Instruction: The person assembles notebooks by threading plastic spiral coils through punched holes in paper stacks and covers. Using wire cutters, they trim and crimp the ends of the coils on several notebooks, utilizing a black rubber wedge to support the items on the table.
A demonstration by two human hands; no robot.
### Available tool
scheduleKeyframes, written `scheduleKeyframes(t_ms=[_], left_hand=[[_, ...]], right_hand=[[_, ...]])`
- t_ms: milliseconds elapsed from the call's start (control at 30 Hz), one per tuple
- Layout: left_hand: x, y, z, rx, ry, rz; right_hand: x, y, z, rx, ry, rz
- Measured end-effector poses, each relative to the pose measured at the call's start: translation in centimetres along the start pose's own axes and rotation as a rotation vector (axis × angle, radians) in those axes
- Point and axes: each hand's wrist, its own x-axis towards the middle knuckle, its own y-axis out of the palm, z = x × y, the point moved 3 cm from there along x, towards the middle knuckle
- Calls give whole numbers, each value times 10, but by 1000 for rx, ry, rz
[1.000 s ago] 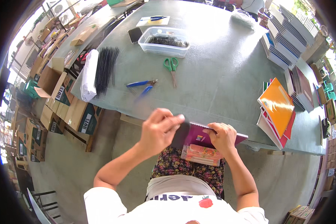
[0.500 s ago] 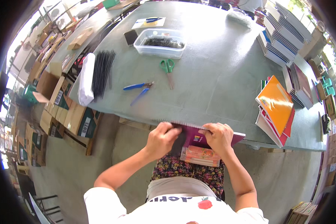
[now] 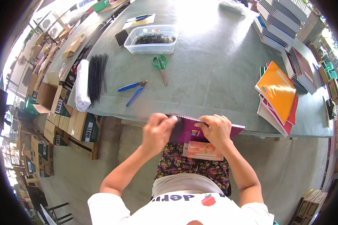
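A purple spiral notebook [image 3: 189,133] is held at the table's near edge, its bound edge toward the table. My right hand [image 3: 216,129] grips it, thumb on the cover and fingers behind. My left hand [image 3: 156,132] is closed at the left end of the bound edge. Motion smears it, and a dark blurred patch shows beside its fingertips; what it pinches is unclear. A faint blurred streak like a coil reaches left from there. Below the notebook, a clear pack with orange and pink contents [image 3: 202,150] rests on my lap.
Blue-handled cutters [image 3: 133,90], green-handled scissors [image 3: 160,69] and a clear tub of black coils [image 3: 152,40] lie ahead. Long black coils [image 3: 97,77] sit beside a white roll [image 3: 82,86] at left. Loose notebooks [image 3: 276,93] and a tall book stack [image 3: 279,26] occupy the right.
The view has shifted slightly, so the table items appear farther left. My left hand is still at the notebook's bound edge, more blurred. My right hand keeps its grip.
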Motion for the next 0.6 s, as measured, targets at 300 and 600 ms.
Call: scheduleKeyframes(t_ms=[300,600], left_hand=[[-2,12,-6,-22,6,63],[2,19,-16,-115,-40,94]], right_hand=[[-3,3,-4,-22,-33,-38],[2,-1,-7,1,-25,-49]])
